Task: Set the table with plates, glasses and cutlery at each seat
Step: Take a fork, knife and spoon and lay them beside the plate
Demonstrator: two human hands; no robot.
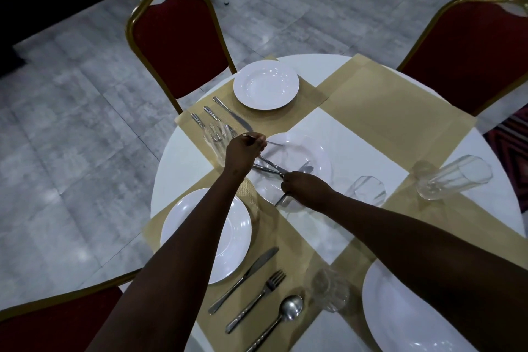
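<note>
My left hand (pixel 245 148) and my right hand (pixel 303 186) meet over a clear glass dish (pixel 320 157) at the middle of the round white table (pixel 365 146). The left hand pinches a thin piece of cutlery (pixel 271 142) above the dish. The right hand grips another piece of cutlery (pixel 283 198), and more cutlery (pixel 271 169) lies in the dish between the hands. White plates sit on gold mats: a far plate (pixel 266 84), a near left plate (pixel 228 237) and a near right plate (pixel 394 311). Knife (pixel 245 277), fork (pixel 257 298) and spoon (pixel 281 320) lie beside the near left plate.
Cutlery (pixel 225 116) and a glass (pixel 217 146) lie at the far setting. One glass (pixel 368 188) stands right of the dish, another glass (pixel 454 177) lies tilted at the right, and a further glass (pixel 331 288) is near me. Red chairs (pixel 177 46) surround the table.
</note>
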